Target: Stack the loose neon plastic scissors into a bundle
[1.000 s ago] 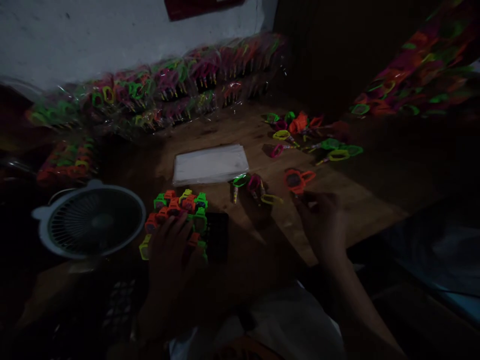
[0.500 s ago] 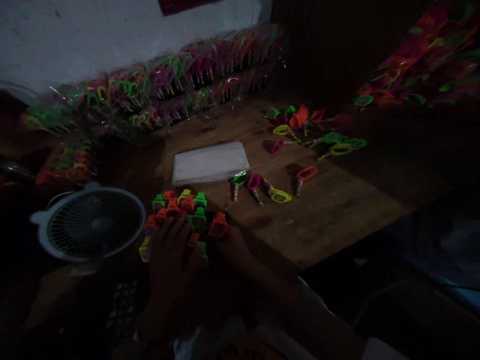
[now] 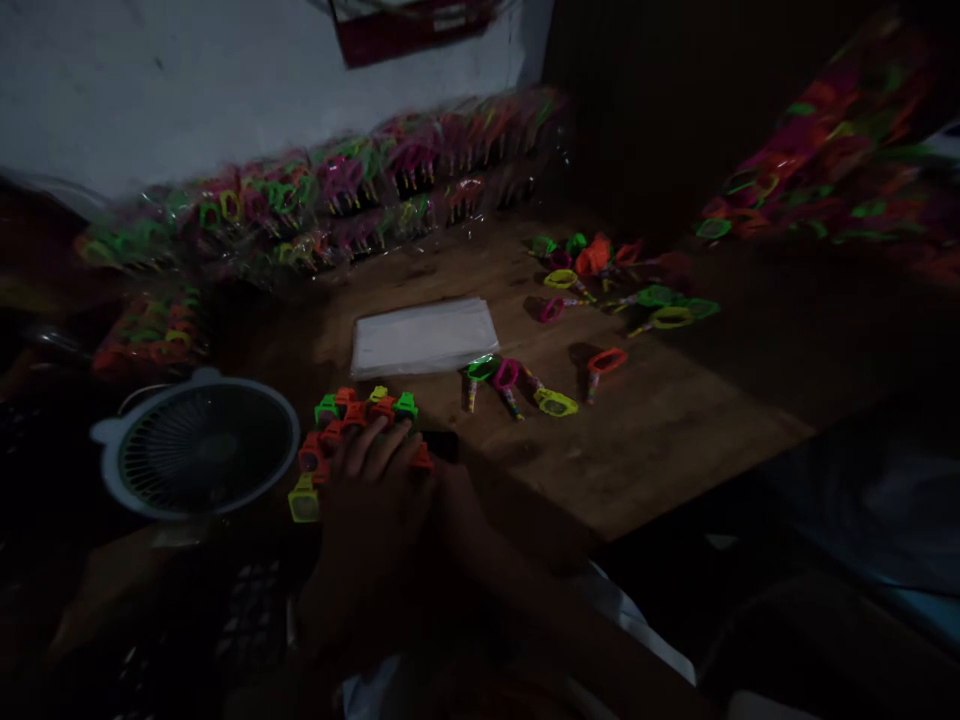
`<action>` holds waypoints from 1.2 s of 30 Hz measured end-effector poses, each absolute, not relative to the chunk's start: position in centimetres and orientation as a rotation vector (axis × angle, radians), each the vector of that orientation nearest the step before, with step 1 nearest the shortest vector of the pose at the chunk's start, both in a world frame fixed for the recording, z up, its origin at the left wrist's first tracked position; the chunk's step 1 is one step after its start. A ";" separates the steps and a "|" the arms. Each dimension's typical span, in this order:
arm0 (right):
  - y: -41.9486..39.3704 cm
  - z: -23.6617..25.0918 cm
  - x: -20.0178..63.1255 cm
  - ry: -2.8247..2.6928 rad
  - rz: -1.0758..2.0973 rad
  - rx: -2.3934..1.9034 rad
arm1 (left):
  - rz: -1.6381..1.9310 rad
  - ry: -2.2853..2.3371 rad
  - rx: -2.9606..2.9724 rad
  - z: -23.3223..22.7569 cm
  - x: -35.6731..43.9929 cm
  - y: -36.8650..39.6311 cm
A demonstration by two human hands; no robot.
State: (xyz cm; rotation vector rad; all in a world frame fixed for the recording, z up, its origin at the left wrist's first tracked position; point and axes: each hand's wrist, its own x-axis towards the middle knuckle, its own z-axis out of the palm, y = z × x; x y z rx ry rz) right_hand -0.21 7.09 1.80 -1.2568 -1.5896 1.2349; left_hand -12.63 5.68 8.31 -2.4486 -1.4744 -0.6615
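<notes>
My left hand (image 3: pixel 375 480) reaches over a cluster of toy watches (image 3: pixel 352 412) in orange, green and yellow, its fingers stretched out and slightly apart. Close against its fingertips is an orange toy watch (image 3: pixel 422 459), partly covered by them. My right hand (image 3: pixel 456 492) is curled at that watch's right side and appears to grip it; its fingers are mostly hidden in shadow. A yellow toy watch (image 3: pixel 304 499) sits at the cluster's near left corner. Just beyond my right hand lies a dark flat object (image 3: pixel 441 445).
A round fan (image 3: pixel 202 445) stands left. On the wooden table (image 3: pixel 540 460) lie a stack of clear plastic sleeves (image 3: pixel 424 338), several watches with patterned straps (image 3: pixel 555 402) and a looser group (image 3: pixel 656 297). Bagged watches (image 3: pixel 345 180) line the wall; a colourful heap (image 3: pixel 825 170) rises right.
My left hand has moved right across the watches, toward my right hand. Its fingers now partly cover the orange watch that stood in plain sight beside my right hand. The view has tipped upward slightly.
</notes>
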 end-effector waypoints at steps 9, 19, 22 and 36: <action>7.4 1.4 0.2 -1.629 1.198 -1.418 | -0.859 -1.380 -2.507 5.9 -14.5 3.1; 6.9 0.8 -0.2 -1.764 1.239 -1.325 | -0.798 -1.436 -2.361 6.2 -13.9 5.0; 9.2 2.0 3.2 -1.712 1.144 -1.320 | -0.558 -1.308 -2.454 7.3 -13.9 6.0; 12.5 3.1 7.7 -1.473 0.837 -1.755 | -0.652 -1.389 -2.592 7.5 -14.2 7.5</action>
